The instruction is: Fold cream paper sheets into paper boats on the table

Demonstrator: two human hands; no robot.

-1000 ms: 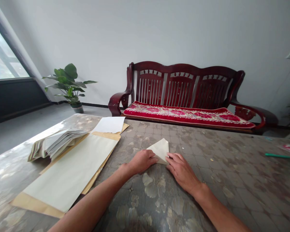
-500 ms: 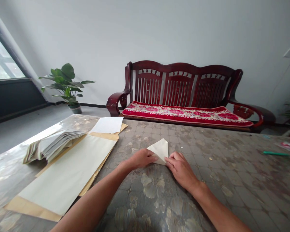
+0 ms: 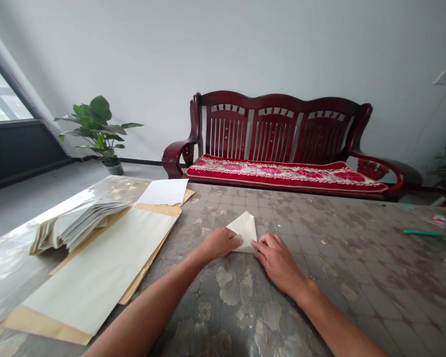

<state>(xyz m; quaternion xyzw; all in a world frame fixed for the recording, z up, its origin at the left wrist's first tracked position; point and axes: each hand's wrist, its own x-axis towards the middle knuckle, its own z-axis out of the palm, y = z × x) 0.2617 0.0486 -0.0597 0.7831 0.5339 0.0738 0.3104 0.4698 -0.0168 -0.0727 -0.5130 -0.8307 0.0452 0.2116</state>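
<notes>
The folded paper (image 3: 245,227) lies on the patterned surface (image 3: 301,307), a pale piece with a point at its far end; I have my left hand (image 3: 220,243) on its left side, thumb over the near part; my right hand (image 3: 277,254) touches its near right corner with the fingertips; the hands are apart from each other, and I cannot tell whether either one pinches or only presses; left of the folded paper I see a large pale sheet (image 3: 104,267) on brown paper (image 3: 48,326); farther left of it, a stack of papers (image 3: 85,225); ahead and left of it, a white sheet (image 3: 162,192); well to its right, a green stick (image 3: 422,232); beyond it, a dark red bench (image 3: 273,111) with a red patterned cushion (image 3: 282,171).
</notes>
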